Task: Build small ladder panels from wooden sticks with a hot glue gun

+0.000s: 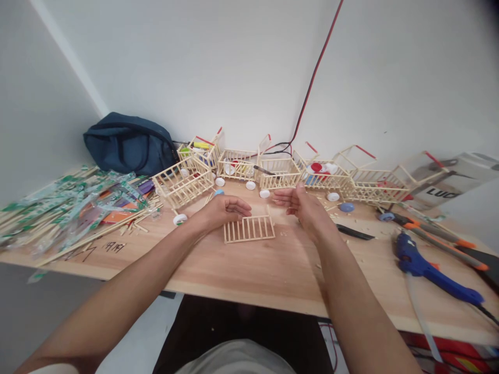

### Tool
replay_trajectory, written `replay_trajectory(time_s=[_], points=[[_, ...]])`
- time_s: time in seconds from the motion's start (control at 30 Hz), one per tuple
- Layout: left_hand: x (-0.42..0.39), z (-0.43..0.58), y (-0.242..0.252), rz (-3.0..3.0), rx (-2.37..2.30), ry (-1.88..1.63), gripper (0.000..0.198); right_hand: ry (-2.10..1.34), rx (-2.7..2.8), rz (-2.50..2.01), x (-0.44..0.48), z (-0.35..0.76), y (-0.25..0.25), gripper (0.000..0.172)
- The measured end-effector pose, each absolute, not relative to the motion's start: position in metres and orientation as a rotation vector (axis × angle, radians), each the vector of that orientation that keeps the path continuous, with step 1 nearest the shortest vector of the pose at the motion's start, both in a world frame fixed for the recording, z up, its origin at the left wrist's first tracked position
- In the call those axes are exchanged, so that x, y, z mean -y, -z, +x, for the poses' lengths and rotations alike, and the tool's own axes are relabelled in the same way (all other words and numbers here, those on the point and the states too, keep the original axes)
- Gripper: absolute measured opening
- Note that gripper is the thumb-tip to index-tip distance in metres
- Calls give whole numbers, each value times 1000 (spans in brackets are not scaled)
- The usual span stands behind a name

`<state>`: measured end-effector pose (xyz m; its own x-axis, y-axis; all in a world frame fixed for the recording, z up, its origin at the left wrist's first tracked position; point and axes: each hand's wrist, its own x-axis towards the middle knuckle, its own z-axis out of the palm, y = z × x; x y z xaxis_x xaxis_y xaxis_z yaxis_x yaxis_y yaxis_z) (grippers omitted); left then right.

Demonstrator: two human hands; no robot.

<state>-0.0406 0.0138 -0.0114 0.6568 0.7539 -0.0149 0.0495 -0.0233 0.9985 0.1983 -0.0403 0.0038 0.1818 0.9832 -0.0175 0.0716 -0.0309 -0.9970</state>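
Note:
A small wooden-stick rack (253, 236), built of short parallel bars between long rails, rests on the table in front of me. Over its upper left corner is my left hand (226, 210), fingers loosely curved and stretched to the right, apparently not gripping it; whether it touches the rack I cannot tell. My right hand (298, 205) hovers right of the rack with its fingers extended leftward and nothing in them. Just behind both hands stand several miniature stick shopping carts (278, 174) with round white or blue wheels and red handles.
Plastic-wrapped stick bundles (78, 202) cover the left side, with a dark blue bag (128, 143) behind. On the right lie a blue glue gun (432, 272), orange-and-black-handled tools (440, 234) and a black blade-like piece (354, 232). A red-black cable (315, 72) runs down the wall.

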Motion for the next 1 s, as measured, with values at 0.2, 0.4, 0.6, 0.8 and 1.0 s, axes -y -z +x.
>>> replay_trajectory(time_s=[0.2, 0.4, 0.6, 0.8, 1.0], points=[[-11, -39, 14, 1532, -685, -673, 18, -1055, 1129, -1360, 41, 198, -6, 59], [-9, -35, 14, 1486, -734, -714, 17, -1087, 1117, -1340, 42, 198, -8, 57], [-9, -42, 0, 1484, -818, -887, 27, -1076, 1278, -1211, 48, 190, -14, 45], [7, -37, -15, 1501, -624, -780, 33, -998, 1507, -1123, 52, 171, -13, 44], [21, -26, -38, 1606, -493, -620, 29, -933, 1602, -1095, 51, 171, -7, 46]])
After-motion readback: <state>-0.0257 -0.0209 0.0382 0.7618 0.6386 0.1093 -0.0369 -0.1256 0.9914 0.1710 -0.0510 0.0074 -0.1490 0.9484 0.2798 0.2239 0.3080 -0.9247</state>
